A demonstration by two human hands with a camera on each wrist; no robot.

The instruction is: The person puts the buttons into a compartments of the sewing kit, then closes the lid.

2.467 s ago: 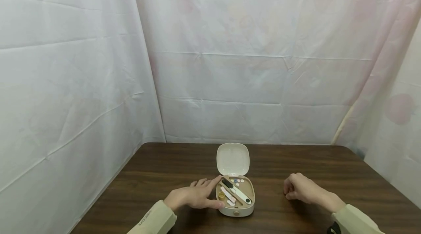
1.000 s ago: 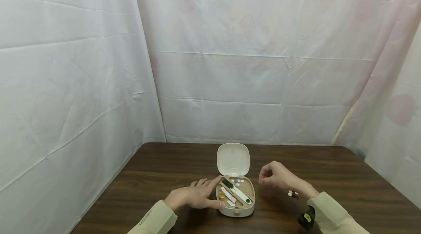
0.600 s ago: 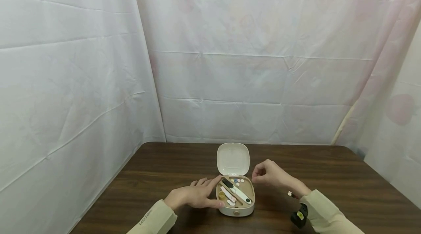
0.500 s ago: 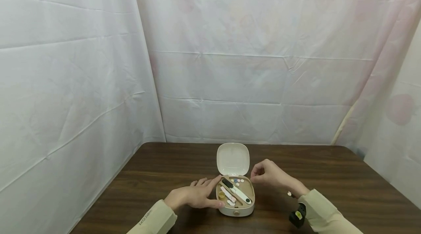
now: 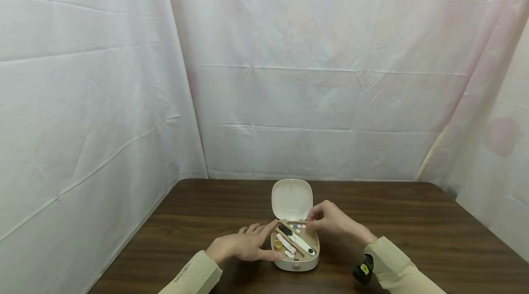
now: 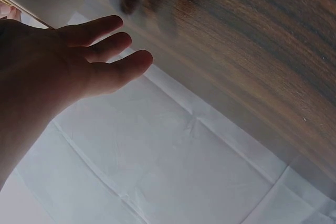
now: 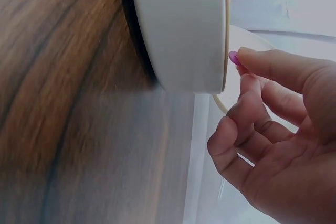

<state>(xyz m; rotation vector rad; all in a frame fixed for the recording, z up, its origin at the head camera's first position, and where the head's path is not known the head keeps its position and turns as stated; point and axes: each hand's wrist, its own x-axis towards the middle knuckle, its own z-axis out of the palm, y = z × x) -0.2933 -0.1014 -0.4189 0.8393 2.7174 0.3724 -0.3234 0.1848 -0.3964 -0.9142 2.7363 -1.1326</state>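
Note:
A white sewing box [image 5: 295,265] stands on the table, its lid [image 5: 292,200] raised at the back. Small buttons [image 5: 298,231] lie in its far compartment. Across the tray rests a white tool with a black end [image 5: 305,245]; beside it are a pink-patterned strip [image 5: 285,242], a gold thimble [image 5: 278,244] and white pieces [image 5: 289,254]. My left hand [image 5: 247,244], fingers spread, rests against the box's left side. Over the far right rim is my right hand [image 5: 330,218], thumb and forefinger pinching a purple button [image 7: 234,57].
The brown wooden table [image 5: 223,202] carries the box. Pale curtains [image 5: 268,101] hang behind it and at both sides. A black wrist device [image 5: 362,272] sits at the right sleeve [image 5: 392,262].
My right hand has moved left from the table to the box's far right rim. Small buttons that showed beside its wrist are now hidden behind the forearm. My left hand has stayed still.

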